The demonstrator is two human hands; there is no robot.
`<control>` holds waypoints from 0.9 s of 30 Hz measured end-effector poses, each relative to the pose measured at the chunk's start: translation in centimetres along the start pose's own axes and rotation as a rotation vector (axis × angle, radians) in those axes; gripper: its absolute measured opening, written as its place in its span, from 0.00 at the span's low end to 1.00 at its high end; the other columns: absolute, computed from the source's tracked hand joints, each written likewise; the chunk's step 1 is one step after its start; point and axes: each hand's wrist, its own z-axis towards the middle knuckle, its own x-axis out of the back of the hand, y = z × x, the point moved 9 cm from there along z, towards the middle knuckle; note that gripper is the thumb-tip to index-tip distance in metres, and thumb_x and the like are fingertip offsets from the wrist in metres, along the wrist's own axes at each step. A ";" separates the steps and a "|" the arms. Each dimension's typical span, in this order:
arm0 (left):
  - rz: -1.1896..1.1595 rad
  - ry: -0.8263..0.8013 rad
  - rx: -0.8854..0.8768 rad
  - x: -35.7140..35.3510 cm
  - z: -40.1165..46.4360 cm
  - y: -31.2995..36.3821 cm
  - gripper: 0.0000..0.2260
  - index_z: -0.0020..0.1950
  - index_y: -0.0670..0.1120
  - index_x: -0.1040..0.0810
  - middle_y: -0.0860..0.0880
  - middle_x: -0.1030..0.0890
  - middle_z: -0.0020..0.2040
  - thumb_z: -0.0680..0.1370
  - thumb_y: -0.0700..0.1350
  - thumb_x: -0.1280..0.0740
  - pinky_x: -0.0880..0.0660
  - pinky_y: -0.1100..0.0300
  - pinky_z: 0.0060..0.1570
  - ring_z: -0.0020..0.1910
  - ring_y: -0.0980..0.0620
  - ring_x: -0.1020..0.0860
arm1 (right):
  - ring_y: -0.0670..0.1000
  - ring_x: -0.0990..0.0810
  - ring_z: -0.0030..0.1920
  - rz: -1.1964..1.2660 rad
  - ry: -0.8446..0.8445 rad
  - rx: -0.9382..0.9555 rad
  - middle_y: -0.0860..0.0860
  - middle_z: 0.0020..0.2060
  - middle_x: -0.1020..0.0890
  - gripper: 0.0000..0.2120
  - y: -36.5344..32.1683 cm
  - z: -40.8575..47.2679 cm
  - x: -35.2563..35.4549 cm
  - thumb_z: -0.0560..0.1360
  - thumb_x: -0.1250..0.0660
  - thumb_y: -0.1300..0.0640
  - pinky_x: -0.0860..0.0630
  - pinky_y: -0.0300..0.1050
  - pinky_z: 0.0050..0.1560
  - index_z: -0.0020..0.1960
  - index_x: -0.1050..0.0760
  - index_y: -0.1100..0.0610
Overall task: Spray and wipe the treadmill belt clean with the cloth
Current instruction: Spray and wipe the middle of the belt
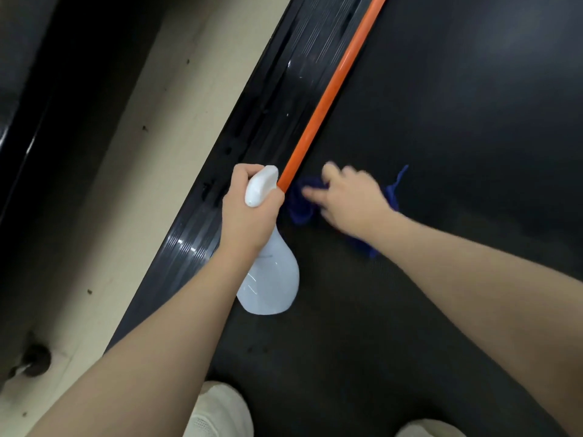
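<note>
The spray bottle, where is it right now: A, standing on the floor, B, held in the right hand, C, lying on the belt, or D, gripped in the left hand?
D: the left hand grips the neck of the white spray bottle, while the right hand presses the blue cloth on the belt.

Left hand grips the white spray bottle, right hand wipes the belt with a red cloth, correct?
Nearly. The head view shows the cloth is blue, not red. The rest holds: left hand grips the white spray bottle, right hand wipes the belt.
</note>
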 end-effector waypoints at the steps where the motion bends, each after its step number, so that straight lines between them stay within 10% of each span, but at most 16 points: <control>1: -0.007 0.003 -0.001 0.1 0.0 -0.1 0.12 0.54 0.48 0.28 0.56 0.23 0.46 0.71 0.43 0.32 0.24 0.60 0.42 0.45 0.56 0.22 | 0.61 0.29 0.56 0.016 0.035 -0.151 0.58 0.65 0.36 0.21 2.4 0.7 0.6 0.79 0.44 0.50 0.31 0.52 0.49 0.72 0.39 0.43; 4: -0.019 -0.010 -0.007 0.0 -0.1 -0.2 0.13 0.54 0.49 0.28 0.56 0.23 0.47 0.70 0.44 0.33 0.24 0.60 0.42 0.47 0.56 0.21 | 0.62 0.28 0.54 0.121 0.026 -0.298 0.60 0.65 0.36 0.22 2.5 -0.5 0.0 0.78 0.41 0.51 0.30 0.51 0.45 0.72 0.38 0.46; 9: -0.015 -0.016 -0.051 -0.3 -1.1 0.9 0.11 0.54 0.46 0.28 0.58 0.25 0.43 0.74 0.36 0.33 0.30 0.74 0.36 0.38 0.72 0.26 | 0.59 0.29 0.55 0.073 -0.206 0.149 0.58 0.65 0.38 0.25 -5.4 -6.3 -3.4 0.80 0.45 0.49 0.32 0.50 0.44 0.75 0.48 0.45; 15: -0.007 -0.059 -0.082 -0.9 -1.9 1.2 0.13 0.56 0.46 0.28 0.53 0.22 0.48 0.74 0.36 0.33 0.27 0.73 0.39 0.45 0.60 0.23 | 0.61 0.28 0.53 0.051 -0.056 -0.324 0.59 0.66 0.39 0.23 4.9 -3.6 -1.3 0.80 0.44 0.53 0.30 0.51 0.43 0.74 0.44 0.45; 21: 0.013 -0.151 -0.091 -2.3 -1.7 1.4 0.16 0.58 0.47 0.28 0.48 0.21 0.51 0.72 0.42 0.32 0.26 0.72 0.38 0.48 0.54 0.22 | 0.60 0.28 0.56 0.091 -0.236 -0.052 0.58 0.68 0.41 0.27 0.5 -9.9 -4.2 0.80 0.45 0.51 0.29 0.50 0.44 0.76 0.51 0.44; 27: 0.134 -0.306 -0.139 -5.0 -2.8 2.5 0.14 0.57 0.50 0.28 0.51 0.20 0.50 0.74 0.39 0.32 0.24 0.64 0.43 0.48 0.55 0.22 | 0.62 0.27 0.52 0.086 -0.095 -0.508 0.60 0.66 0.38 0.28 8.6 -9.2 -2.7 0.78 0.41 0.52 0.30 0.50 0.41 0.75 0.47 0.46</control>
